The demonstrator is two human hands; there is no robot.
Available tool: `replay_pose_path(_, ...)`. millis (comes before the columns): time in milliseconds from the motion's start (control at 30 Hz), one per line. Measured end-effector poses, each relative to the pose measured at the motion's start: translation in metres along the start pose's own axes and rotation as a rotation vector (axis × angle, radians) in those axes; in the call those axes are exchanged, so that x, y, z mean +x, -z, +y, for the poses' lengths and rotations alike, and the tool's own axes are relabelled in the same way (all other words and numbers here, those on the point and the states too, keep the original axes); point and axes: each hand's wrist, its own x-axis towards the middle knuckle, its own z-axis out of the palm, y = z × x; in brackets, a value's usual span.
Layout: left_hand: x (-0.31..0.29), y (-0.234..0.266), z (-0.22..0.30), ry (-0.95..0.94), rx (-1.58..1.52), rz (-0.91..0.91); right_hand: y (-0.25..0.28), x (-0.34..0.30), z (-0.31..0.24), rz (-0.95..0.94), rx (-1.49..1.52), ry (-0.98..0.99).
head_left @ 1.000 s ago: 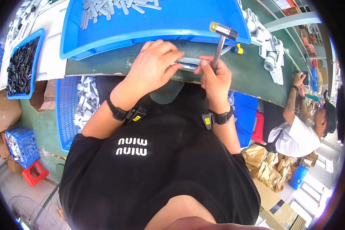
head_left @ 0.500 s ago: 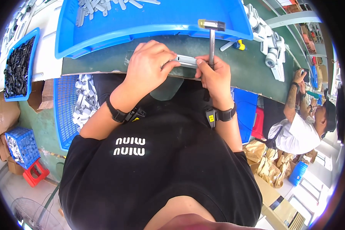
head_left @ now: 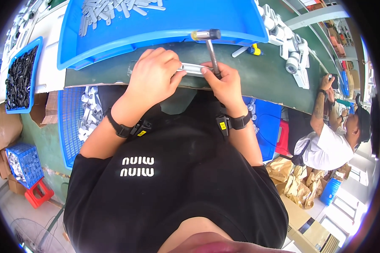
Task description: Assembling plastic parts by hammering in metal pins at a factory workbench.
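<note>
Over the near edge of the green worktable (head_left: 266, 76), a slim grey-white strip-shaped part (head_left: 193, 69) lies level between my hands. My left hand (head_left: 153, 76) is closed on its left end with thumb and fingers. On its right end presses the thumb of my right hand (head_left: 227, 86), which also grips a small hammer (head_left: 212, 54). The hammer stands head up, with one yellowish face and one black face; its lower handle is partly hidden by the hand.
Beyond my hands is a large blue tray (head_left: 156, 39) with grey strips inside. White housings (head_left: 292, 63) and a yellow-blue tool (head_left: 254, 49) lie to the right. A small blue tray (head_left: 39, 46) holds black parts at left. Another person (head_left: 329, 147) works at far right.
The view has shifted, so my hands appear a little further left. Both hands keep hold of the grey-white part, and the hammer head now tilts more to the left.
</note>
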Motion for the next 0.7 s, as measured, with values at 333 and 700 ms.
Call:
replay_pose_path(333,0.004,-0.019,0.013,-0.110,-0.004,-0.071,0.003,0.003,0.007,-0.024,0.008,0.094)
replay_pose_path(700,0.004,-0.025,0.019,-0.070,0.001,-0.049,0.004,-0.011,0.009,0.024,-0.014,0.081)
